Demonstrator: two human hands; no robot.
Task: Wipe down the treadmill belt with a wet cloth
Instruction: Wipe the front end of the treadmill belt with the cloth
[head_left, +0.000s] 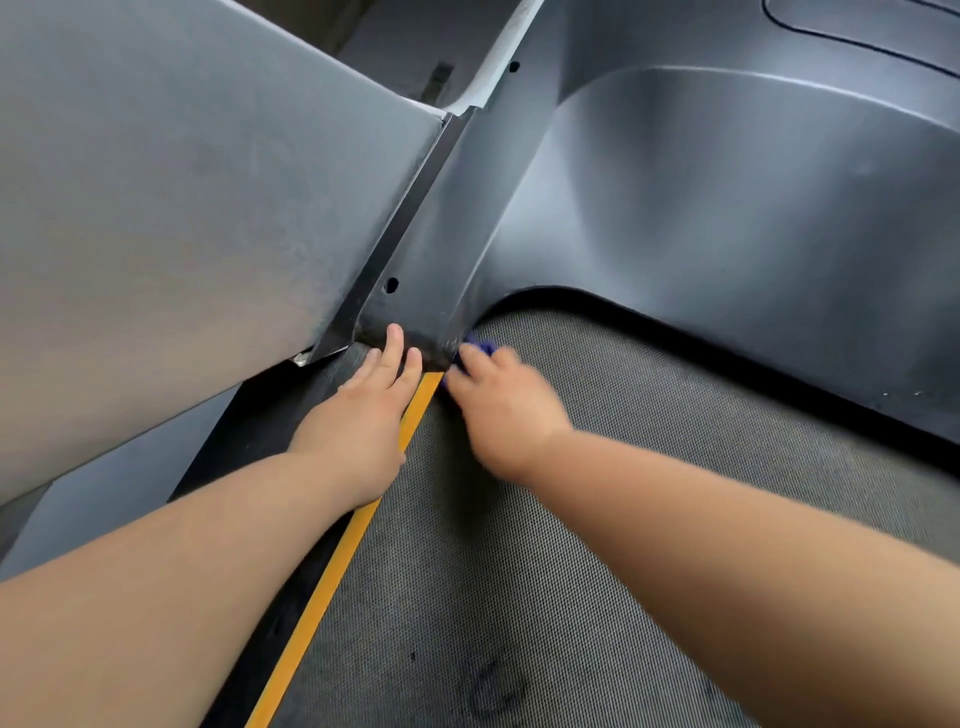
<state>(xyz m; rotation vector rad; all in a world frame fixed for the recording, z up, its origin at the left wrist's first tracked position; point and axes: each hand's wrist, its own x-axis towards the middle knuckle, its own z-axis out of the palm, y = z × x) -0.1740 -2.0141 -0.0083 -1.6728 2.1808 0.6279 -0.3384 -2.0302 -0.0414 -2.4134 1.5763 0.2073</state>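
Belt stretching 1-to-7 o'clock, mostly at 5 o'clock of right hand gripping cloth; left hand flat on rail.

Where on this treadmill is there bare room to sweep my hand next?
Bare belt lies right of the right hand, bordered by the curved motor cover. Crowded: the front-left corner, where left hand, yellow stripe and purple cloth meet.
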